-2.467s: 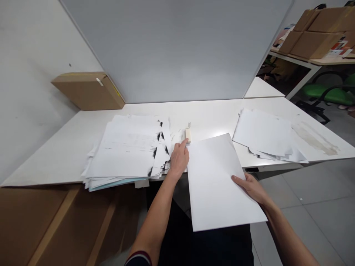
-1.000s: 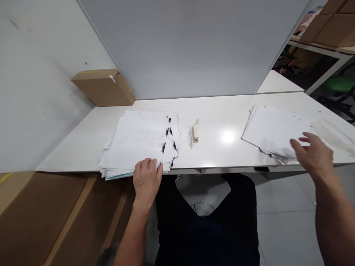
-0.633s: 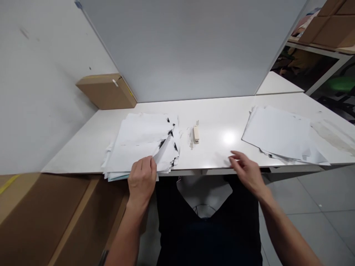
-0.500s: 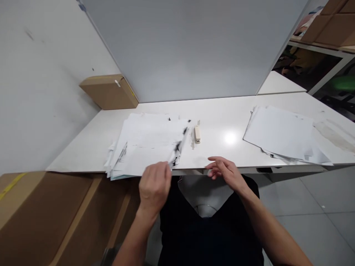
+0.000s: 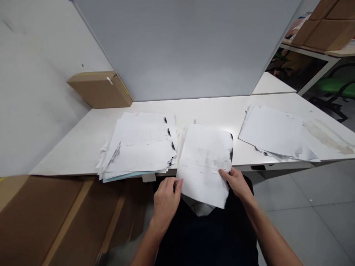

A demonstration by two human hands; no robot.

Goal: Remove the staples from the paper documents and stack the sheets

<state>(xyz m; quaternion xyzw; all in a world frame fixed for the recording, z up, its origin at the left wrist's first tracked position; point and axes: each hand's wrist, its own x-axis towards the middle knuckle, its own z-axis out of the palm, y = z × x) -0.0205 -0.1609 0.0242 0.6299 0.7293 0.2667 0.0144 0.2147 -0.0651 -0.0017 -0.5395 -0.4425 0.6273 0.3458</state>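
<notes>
Since half a second ago, one sheet (image 5: 205,159) has come off the left stack (image 5: 144,136) and now pokes out past the front edge of the bench (image 5: 210,109). Big grey panel (image 5: 183,48) walls off the back, and a green chair (image 5: 335,87) is cut off at the right edge. Cardboard box (image 5: 100,90) sits in the back left corner; right stack (image 5: 274,129) is well apart from the other. Right hand (image 5: 239,183) has its grip clamped on the sheet, thumb on top. Left hand (image 5: 166,197) is at the near left corner, can't tell if that grip's pinching. Small beige block's now hidden behind the sheet, and the print's too faint to read.
</notes>
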